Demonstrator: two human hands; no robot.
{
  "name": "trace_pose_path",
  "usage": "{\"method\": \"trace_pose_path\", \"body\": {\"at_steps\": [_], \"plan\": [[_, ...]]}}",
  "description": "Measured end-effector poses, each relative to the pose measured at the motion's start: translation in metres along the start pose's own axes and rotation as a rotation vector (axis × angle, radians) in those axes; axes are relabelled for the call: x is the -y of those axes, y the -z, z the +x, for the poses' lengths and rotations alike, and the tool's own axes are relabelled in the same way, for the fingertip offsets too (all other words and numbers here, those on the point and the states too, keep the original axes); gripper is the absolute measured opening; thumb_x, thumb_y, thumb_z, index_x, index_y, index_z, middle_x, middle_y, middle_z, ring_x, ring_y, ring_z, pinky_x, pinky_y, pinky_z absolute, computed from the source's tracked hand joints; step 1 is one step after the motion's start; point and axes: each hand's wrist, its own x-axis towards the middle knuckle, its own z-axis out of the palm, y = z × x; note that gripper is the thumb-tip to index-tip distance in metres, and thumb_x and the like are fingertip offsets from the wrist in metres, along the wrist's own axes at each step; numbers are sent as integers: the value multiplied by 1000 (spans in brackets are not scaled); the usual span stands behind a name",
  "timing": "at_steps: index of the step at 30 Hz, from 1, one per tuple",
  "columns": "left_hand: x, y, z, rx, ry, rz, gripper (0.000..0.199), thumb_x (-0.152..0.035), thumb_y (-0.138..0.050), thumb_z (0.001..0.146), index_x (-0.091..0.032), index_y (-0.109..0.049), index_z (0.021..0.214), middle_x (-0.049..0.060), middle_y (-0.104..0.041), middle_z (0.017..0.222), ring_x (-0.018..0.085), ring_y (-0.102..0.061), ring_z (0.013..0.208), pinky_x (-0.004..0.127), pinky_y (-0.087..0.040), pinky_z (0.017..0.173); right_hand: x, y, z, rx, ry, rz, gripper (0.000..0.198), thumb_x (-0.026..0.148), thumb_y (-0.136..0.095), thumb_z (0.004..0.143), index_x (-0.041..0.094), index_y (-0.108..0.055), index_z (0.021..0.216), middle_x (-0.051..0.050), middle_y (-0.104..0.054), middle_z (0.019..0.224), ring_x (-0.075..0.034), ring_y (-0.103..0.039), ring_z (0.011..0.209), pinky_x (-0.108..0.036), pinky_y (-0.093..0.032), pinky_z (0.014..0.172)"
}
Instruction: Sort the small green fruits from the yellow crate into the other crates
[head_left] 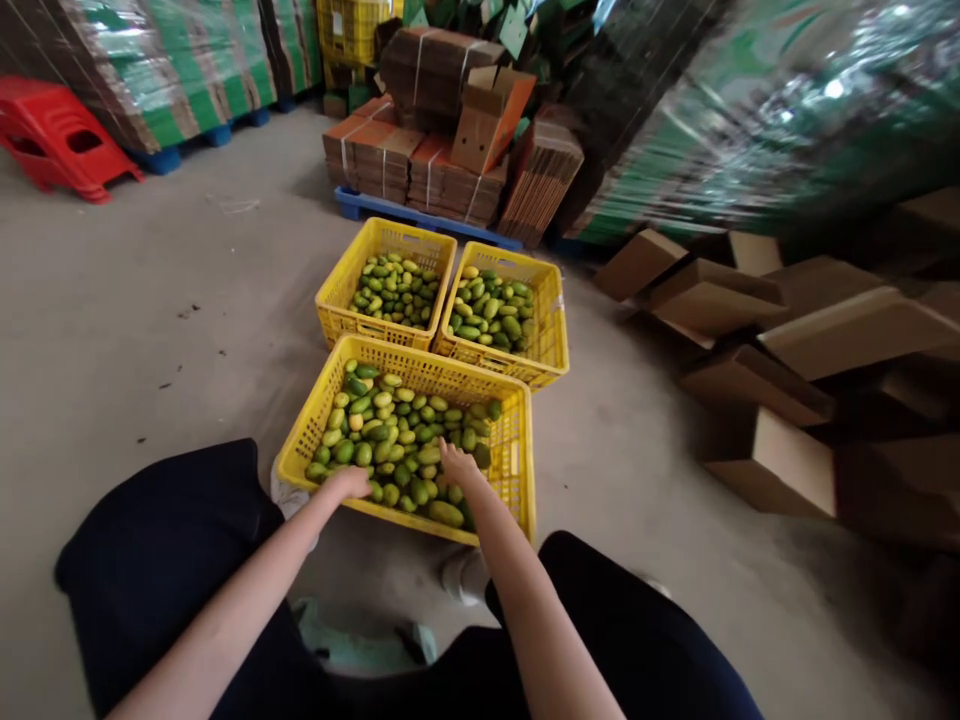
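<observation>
In front of my legs is a yellow plastic crate (521, 455) with many oval green and yellow fruits (405, 437), which look like small mangoes. My left hand (351, 484) reaches over the crate's near rim at the left and touches the fruits there. Its fingers point down among them and are mostly hidden. Further right, my right hand (456, 463) lies over the fruits near the middle of the pile, its visible fingers apart and stretched out. No fruit is lifted clear of the pile in either hand.
Two more yellow crates, a left one (328, 300) and a right one (556, 335), hold similar fruits just behind. Flattened cartons (382, 160) lie on a blue pallet (352, 203). Cardboard boxes (795, 460) are heaped at right. A red stool (67, 140) stands far left.
</observation>
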Motion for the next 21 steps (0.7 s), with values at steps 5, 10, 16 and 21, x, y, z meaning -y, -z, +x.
{"method": "trace_pose_path", "body": {"at_steps": [5,10,16,21], "plan": [[-4,0,-2,77,115,74,24,-29,-49,92,-18,-70,95,8,-72,104,24,-65,100,31,-48,84,20,-13,34,-60,59,2,55,27,-69,80,17,-54,132,-18,-57,134,-33,-51,125,-42,-48,94],[-7,3,3,73,145,104,21,-29,-57,84,-18,-70,94,7,-74,93,22,-67,89,27,-48,75,29,-42,24,-108,95,7,38,13,-54,85,21,-61,122,-14,-50,141,-31,-37,136,-46,-40,101],[-16,24,42,-191,149,158,29,-20,-38,92,-18,-63,107,9,-68,113,21,-61,104,31,-47,88,1,-46,22,-105,-48,64,63,2,-47,80,19,-44,140,-16,-49,139,-28,-51,121,-34,-47,89],[-28,31,69,-367,68,160,37,-21,-45,89,-16,-53,125,15,-49,138,28,-42,129,40,-35,107,-3,-53,22,-126,-92,109,60,7,-48,78,13,-44,138,-18,-54,130,-29,-54,115,-35,-45,91]]}}
